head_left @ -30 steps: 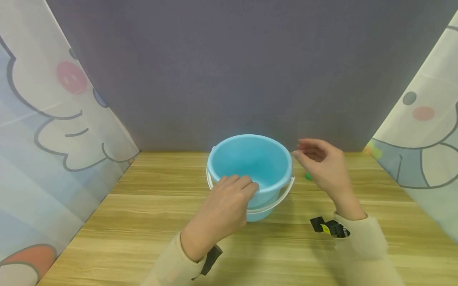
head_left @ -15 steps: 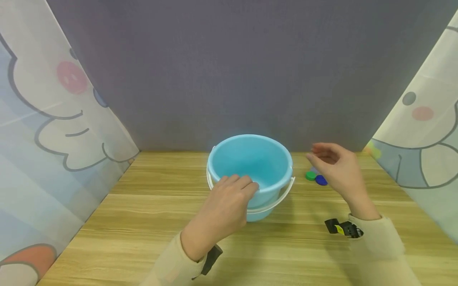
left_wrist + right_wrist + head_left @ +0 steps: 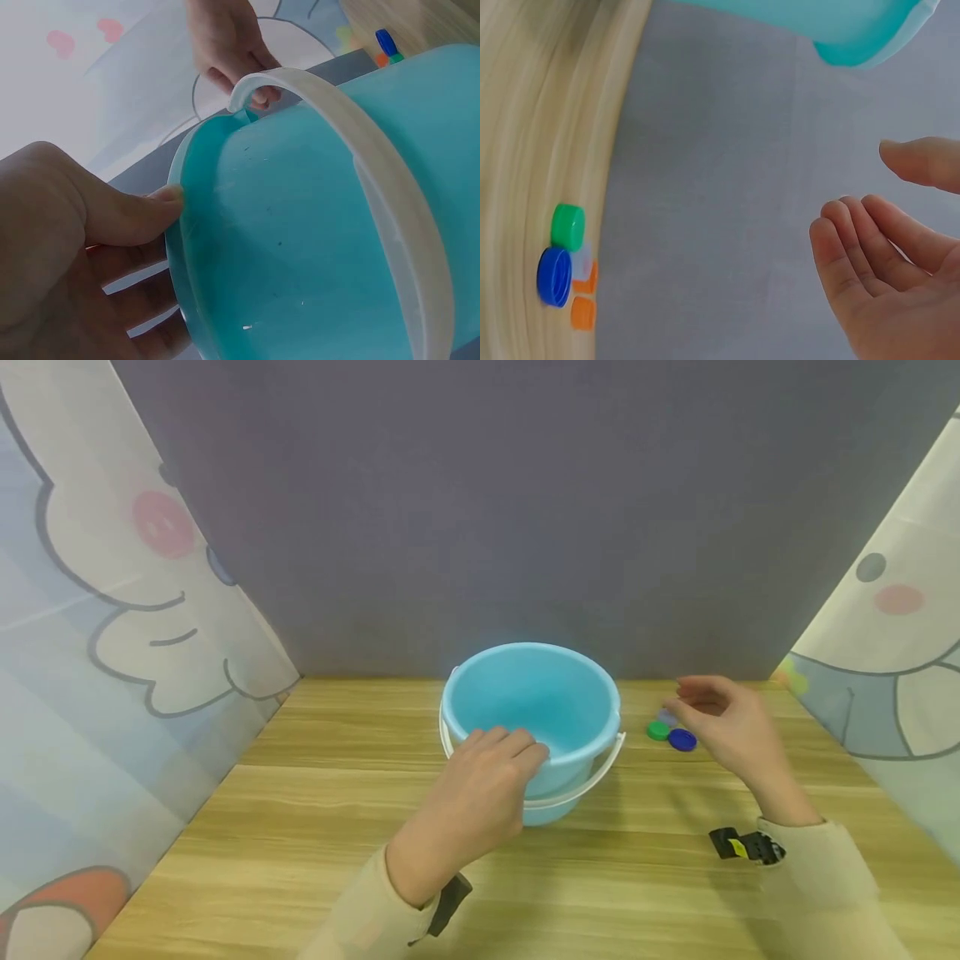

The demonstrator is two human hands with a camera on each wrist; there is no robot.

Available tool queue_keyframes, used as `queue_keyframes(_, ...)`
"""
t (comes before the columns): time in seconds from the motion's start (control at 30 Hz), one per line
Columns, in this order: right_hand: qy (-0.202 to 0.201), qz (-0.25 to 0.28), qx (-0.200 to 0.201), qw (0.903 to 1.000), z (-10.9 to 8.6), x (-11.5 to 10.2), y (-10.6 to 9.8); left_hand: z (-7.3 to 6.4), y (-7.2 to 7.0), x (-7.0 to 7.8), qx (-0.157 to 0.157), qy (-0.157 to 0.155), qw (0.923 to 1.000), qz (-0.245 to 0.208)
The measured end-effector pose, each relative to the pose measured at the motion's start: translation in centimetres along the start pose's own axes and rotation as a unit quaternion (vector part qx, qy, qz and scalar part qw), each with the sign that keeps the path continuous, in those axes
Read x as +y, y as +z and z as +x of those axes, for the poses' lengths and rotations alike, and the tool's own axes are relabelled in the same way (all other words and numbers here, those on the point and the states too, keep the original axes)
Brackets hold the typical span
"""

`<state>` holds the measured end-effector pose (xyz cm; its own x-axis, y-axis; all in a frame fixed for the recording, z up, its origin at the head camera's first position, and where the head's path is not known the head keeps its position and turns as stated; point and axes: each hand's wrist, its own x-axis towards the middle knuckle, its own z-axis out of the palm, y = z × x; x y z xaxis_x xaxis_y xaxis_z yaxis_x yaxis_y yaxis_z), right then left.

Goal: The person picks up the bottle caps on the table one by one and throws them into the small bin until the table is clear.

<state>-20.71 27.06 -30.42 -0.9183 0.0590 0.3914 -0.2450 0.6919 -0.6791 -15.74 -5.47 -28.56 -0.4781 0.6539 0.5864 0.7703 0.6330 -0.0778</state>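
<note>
A light blue bucket point(image 3: 532, 693) stands upright on the wooden table, its white handle point(image 3: 577, 789) hanging down at the near side. My left hand point(image 3: 480, 793) grips the near rim, thumb on the outside and fingers over the edge into the bucket. To the bucket's right, my right hand point(image 3: 727, 727) hovers with loosely bent fingers and nothing between them. Just left of it lie bottle caps: a green cap point(image 3: 657, 731), a blue cap point(image 3: 682, 740) and a pale translucent cap point(image 3: 667, 717). Orange caps point(image 3: 583, 313) show beside them in the right wrist view.
The wooden table point(image 3: 300, 827) meets a grey panel point(image 3: 480, 527) behind the bucket. Cartoon-printed sheets point(image 3: 90, 693) flank the table on both sides. Black camera mounts are strapped to both wrists.
My right hand has moved right and slightly lower, away from the bucket's rim, bringing the blue and pale caps into view. My left hand stays on the rim.
</note>
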Motion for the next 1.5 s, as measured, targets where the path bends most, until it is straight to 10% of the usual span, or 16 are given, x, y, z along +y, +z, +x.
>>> queue_keyframes(1.5,0.041,-0.104,-0.115,0.987,1.1,6.8,-0.9,0.1,0.3,0.1,0.027,0.008,0.9996,-0.003)
